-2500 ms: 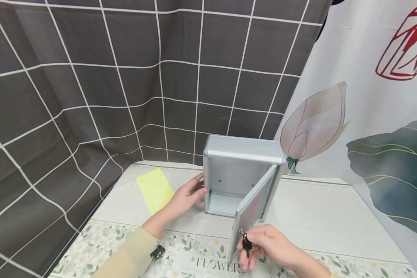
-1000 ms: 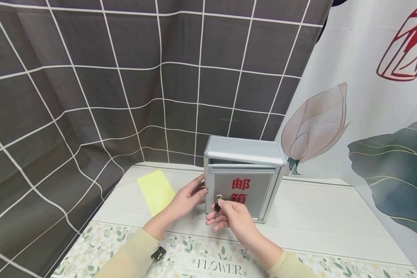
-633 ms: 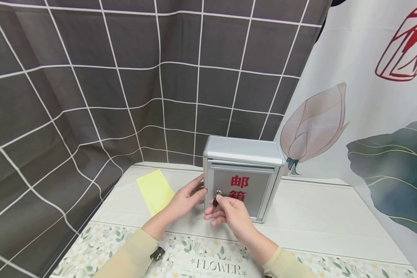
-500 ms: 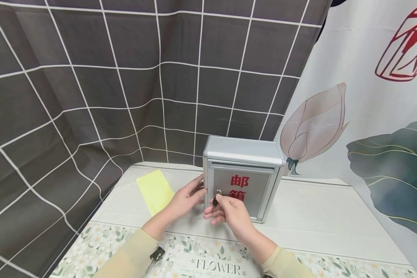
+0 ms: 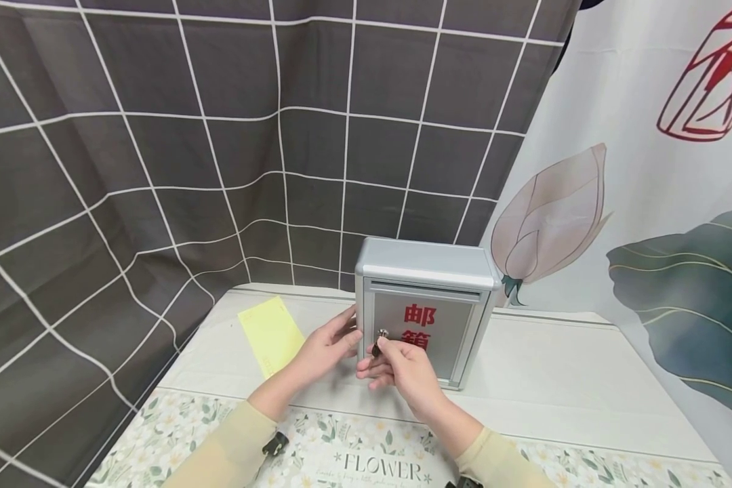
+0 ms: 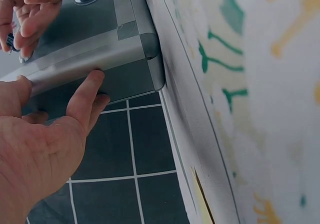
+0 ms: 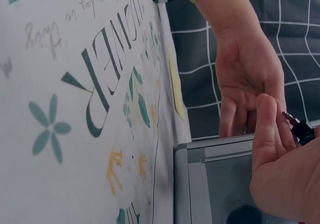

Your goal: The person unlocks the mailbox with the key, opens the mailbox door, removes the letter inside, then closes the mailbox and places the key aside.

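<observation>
A silver metal mailbox (image 5: 427,261) with red characters stands on the table, its front door (image 5: 448,339) closed flush in the frame. My right hand (image 5: 411,376) pinches a key at the door's lock (image 5: 382,333) between thumb and forefinger. Black-headed keys (image 5: 375,350) hang there, and one also shows in the right wrist view beside the fingers (image 7: 267,129). My left hand (image 5: 326,349) rests against the mailbox's left side. In the left wrist view, its extended fingers (image 6: 85,96) touch that side panel. The pinching fingertips partly hide the key.
A yellow paper slip (image 5: 272,337) lies left of the mailbox, behind my left forearm. The table (image 5: 555,379) carries a flower-print cloth along its front. A dark grid curtain (image 5: 317,149) hangs behind, and a white printed curtain (image 5: 634,203) hangs on the right.
The mailbox door has swung from wide open to closed. My right hand has moved left and up with the door, holding the key throughout. My left hand has stayed at the mailbox's side.
</observation>
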`<move>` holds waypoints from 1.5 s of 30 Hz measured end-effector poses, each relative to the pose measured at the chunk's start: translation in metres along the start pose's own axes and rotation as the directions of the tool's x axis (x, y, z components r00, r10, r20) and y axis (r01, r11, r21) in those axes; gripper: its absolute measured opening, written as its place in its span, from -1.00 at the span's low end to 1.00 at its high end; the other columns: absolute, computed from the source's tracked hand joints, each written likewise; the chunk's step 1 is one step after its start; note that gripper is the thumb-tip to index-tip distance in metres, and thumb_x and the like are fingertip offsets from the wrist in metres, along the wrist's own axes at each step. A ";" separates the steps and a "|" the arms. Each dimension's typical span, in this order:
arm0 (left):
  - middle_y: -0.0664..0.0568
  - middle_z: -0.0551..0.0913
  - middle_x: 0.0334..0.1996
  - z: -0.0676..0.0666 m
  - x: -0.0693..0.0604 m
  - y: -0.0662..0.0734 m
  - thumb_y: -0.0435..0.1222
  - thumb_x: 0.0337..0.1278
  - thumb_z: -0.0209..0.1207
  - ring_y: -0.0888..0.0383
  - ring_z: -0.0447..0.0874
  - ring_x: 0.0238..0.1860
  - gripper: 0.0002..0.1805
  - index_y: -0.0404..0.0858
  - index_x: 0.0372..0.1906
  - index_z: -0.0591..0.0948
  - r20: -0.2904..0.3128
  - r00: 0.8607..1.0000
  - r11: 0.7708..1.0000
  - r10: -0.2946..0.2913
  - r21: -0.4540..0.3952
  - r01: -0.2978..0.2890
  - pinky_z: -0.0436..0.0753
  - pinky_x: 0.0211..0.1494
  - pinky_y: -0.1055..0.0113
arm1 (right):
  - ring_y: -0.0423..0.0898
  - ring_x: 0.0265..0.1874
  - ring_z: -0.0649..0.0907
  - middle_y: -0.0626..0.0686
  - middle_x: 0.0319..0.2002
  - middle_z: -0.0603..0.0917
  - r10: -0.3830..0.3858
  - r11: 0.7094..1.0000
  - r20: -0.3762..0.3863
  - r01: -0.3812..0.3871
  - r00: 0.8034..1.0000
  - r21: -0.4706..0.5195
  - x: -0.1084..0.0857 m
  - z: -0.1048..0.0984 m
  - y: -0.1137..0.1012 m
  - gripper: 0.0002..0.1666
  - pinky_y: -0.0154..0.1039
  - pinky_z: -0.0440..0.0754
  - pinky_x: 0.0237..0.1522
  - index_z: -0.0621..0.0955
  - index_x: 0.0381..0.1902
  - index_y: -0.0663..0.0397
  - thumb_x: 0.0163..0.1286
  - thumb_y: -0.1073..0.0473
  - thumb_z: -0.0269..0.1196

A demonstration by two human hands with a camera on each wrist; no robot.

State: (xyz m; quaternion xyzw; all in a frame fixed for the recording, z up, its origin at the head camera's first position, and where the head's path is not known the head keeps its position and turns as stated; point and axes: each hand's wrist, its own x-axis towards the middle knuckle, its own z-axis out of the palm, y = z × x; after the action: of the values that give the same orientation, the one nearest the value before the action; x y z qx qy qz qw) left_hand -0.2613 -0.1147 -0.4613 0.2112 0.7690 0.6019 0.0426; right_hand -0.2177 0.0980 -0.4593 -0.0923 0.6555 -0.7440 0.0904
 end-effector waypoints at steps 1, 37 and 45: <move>-0.39 0.44 0.59 0.000 0.000 0.001 -0.15 0.73 0.22 -0.34 0.56 0.50 -0.24 -0.20 0.80 0.23 0.000 1.000 1.000 0.000 0.000 0.000 0.84 0.27 0.10 | 0.05 -0.22 0.92 0.31 -0.17 0.87 0.000 1.000 -0.001 0.000 1.000 0.000 0.000 0.000 0.000 -0.40 -0.19 0.92 -0.28 0.68 0.06 0.53 0.80 -0.05 0.16; -0.41 0.40 0.62 0.000 -0.002 0.005 -0.12 0.74 0.20 -0.35 0.51 0.54 -0.23 -0.23 0.80 0.21 -0.009 1.000 1.000 -0.021 0.009 0.021 0.83 0.29 0.12 | 0.11 -0.23 0.92 0.32 -0.22 0.87 -0.021 0.997 -0.072 0.015 0.997 -0.082 -0.003 0.004 -0.011 -0.51 -0.09 0.93 -0.14 0.72 -0.02 0.55 0.73 0.06 0.29; -0.38 0.38 0.63 0.000 -0.002 0.001 -0.09 0.75 0.19 -0.34 0.50 0.55 -0.23 -0.17 0.81 0.21 -0.003 1.000 0.999 -0.030 0.015 0.030 0.84 0.27 0.14 | 0.12 -0.27 0.92 0.27 -0.28 0.88 -0.036 0.983 -0.078 0.022 0.996 -0.180 -0.004 0.002 -0.018 -0.50 -0.12 0.93 -0.18 0.79 -0.04 0.49 0.68 0.02 0.35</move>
State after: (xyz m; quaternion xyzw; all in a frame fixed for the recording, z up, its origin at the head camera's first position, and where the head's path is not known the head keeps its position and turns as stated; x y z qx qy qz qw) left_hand -0.2595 -0.1152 -0.4609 0.1991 0.7767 0.5957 0.0487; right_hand -0.2138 0.0997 -0.4418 -0.0792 0.7215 -0.6864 0.0441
